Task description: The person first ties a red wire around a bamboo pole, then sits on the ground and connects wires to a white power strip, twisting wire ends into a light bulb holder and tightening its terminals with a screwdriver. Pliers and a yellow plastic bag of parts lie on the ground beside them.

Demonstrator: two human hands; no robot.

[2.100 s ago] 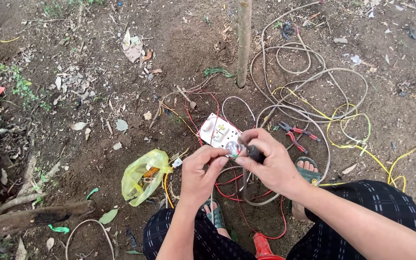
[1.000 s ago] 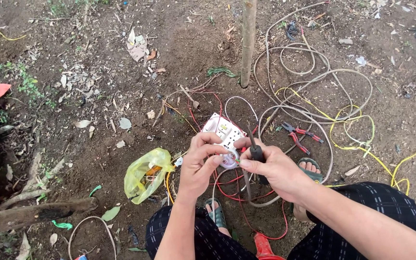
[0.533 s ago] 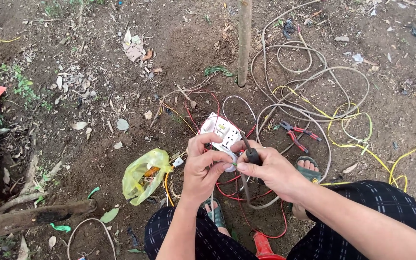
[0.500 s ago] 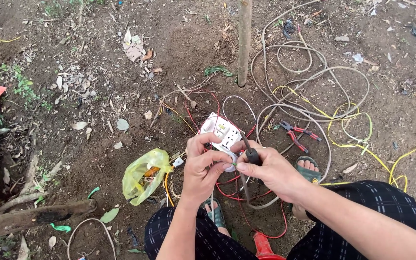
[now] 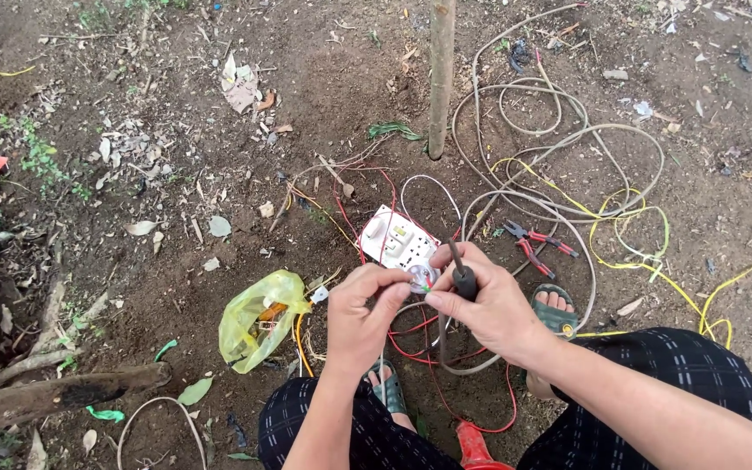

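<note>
- The white socket board (image 5: 398, 244) lies tilted over the bare soil, its near end lifted in front of the squatting person's knees; it serves as the landmark here.
- Left hand (image 5: 365, 315) sits at the board's near corner, thumb and forefinger pinched narrow on thin coloured wire ends (image 5: 426, 280) right at the board's edge.
- Right hand (image 5: 491, 305) is just right of the board, wrapped tight round a black-handled screwdriver (image 5: 461, 277), whose shaft points up and away past the board's right side.
- The two hands meet at that near corner, fingertips all but touching.
- Red wires (image 5: 446, 383) loop down from under the board, between the person's legs.
- Right of the board, near it, red-handled pliers (image 5: 537, 245) lie on the dirt.
- Further right and beyond, grey cable (image 5: 559, 130) sprawls in big loops, with yellow wire (image 5: 646, 261) threading through it.
- Straight beyond the board a thin wooden stake (image 5: 439, 78) stands upright in the ground.
- Left of the board and a little nearer the person, a yellow plastic bag (image 5: 258, 318) sits crumpled on the soil.
- Well left of the board, a log (image 5: 54, 396) lies by the picture's edge.
- A green sandal (image 5: 554, 309) with toes showing rests just right of the right hand.
</note>
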